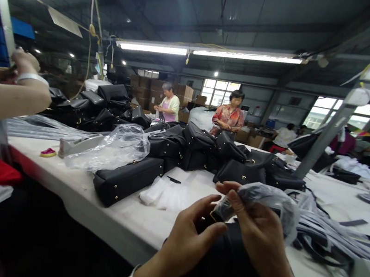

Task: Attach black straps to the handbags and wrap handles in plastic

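Observation:
A black handbag (pixel 219 275) lies at the near edge of the white table (pixel 117 212), right under my hands. My left hand (pixel 190 237) is closed on the bag's top, thumb pressed near a small gold fitting (pixel 215 217). My right hand (pixel 254 233) pinches a clear plastic wrap (pixel 266 199) bunched over that fitting, fingers curled round the film. A bangle sits on my left wrist.
Another black handbag (pixel 125 179) lies left of centre beside small clear plastic bags (pixel 165 194). Many black bags (pixel 197 150) are piled across the table. Black straps (pixel 331 232) lie at the right. A co-worker's arm (pixel 13 88) reaches in at left; two people stand behind.

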{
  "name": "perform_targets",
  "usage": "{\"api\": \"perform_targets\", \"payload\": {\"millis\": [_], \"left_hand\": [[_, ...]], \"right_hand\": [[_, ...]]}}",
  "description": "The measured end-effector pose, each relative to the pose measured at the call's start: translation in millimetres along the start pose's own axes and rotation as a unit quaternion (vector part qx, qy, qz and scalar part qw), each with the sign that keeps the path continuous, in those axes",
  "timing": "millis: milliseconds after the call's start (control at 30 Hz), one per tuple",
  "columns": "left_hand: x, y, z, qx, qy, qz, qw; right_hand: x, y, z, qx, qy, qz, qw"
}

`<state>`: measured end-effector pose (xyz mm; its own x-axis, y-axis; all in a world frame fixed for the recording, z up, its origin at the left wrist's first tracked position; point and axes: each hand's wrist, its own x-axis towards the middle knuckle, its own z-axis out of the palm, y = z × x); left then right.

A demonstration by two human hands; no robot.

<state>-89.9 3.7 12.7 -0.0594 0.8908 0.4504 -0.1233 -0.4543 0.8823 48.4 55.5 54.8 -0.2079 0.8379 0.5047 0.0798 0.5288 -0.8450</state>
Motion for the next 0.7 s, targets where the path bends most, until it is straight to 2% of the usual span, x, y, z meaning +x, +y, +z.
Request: {"api": "perform_targets", "payload": {"millis": [100,200,300,367,467,567,633,700], "left_hand": [[10.6,16.5,2.5,-0.038,-0.053,-0.021,0.998],[17.2,28.6,4.6,-0.049,-0.063,-0.024,0.997],[17.0,28.1,3.9,-0.027,-0.066,0.007,0.997],[15.6,21.8,1.3,-0.007,-0.051,0.014,0.999],[16.1,11.2,-2.3,0.005,-0.013,-0.009,1.000],[20.2,5.0,-1.1,0.005,0.017,-0.030,0.999],[23.1,3.0,1.5,-0.032,0.027,-0.043,0.998],[25.0,1.9,3.5,-0.095,0.019,-0.058,0.994]], "right_hand": [[1.2,-11.3,-3.0,-0.006,-0.034,-0.009,0.999],[3.6,-19.4,-5.4,0.092,-0.050,0.032,0.994],[4.8,-20.5,-2.5,0.170,-0.016,0.073,0.983],[4.0,-17.7,0.9,0.174,0.005,0.062,0.983],[1.1,-11.8,3.3,0.122,0.024,0.012,0.992],[-1.2,-6.1,2.8,-0.013,0.030,-0.029,0.999],[-0.8,-2.0,3.3,-0.112,0.026,-0.061,0.992],[2.1,1.7,4.8,-0.118,0.035,-0.060,0.991]]}}
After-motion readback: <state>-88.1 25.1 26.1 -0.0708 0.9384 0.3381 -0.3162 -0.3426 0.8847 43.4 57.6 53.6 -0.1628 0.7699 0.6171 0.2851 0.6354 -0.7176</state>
